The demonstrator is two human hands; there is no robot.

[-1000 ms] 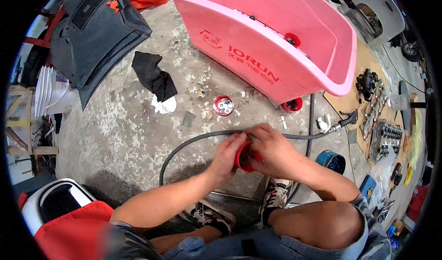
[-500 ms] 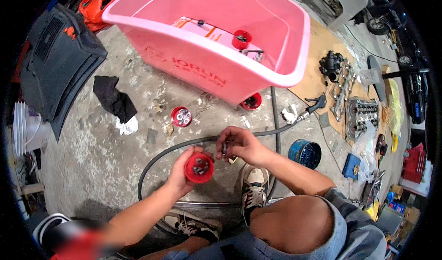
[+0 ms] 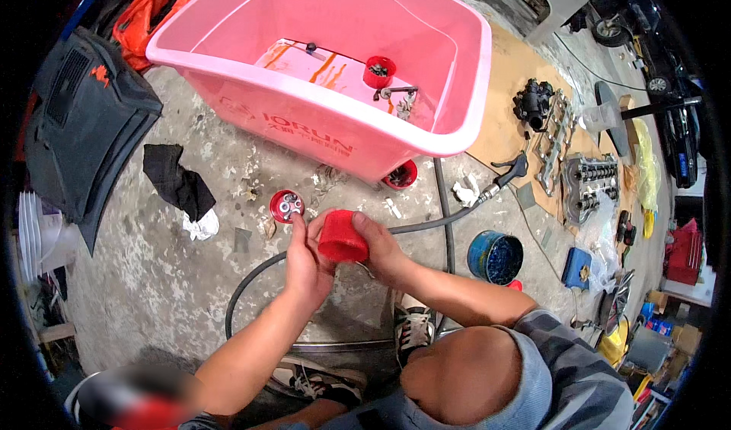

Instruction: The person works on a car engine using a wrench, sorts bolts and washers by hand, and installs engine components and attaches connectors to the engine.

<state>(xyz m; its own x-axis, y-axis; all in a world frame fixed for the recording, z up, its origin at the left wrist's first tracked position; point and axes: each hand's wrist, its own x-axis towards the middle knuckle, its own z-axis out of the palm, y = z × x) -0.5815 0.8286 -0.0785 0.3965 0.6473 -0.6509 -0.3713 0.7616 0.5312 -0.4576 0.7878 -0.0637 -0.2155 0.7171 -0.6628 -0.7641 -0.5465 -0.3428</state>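
Observation:
A small red plastic cup [image 3: 343,237] is tipped over in front of me, its outer side and base toward me and its mouth hidden. My right hand [image 3: 382,249] grips the cup from the right, thumb along its side. On the cup's left, my left hand [image 3: 308,266] has its palm turned up and fingers apart, close against the tilted cup. Whatever lies between palm and cup is hidden. Just beyond my left fingertips stands another red cup [image 3: 276,211] holding several silvery ring-like parts. A further red cup [image 3: 412,175] with dark pieces sits by the tub.
A large pink tub [image 3: 304,137] stands ahead, with a red cup [image 3: 378,82] inside. A black hose [image 3: 259,272] with an air gun [image 3: 512,170] curves around my hands. Right of them are a blue tin [image 3: 476,260] and engine parts on cardboard [image 3: 502,72]. A black cloth [image 3: 179,183] lies left.
The cup has passed from my left hand into my right and tipped, hiding the small metal pieces in it. My left palm has turned up beside it. The view has shifted slightly.

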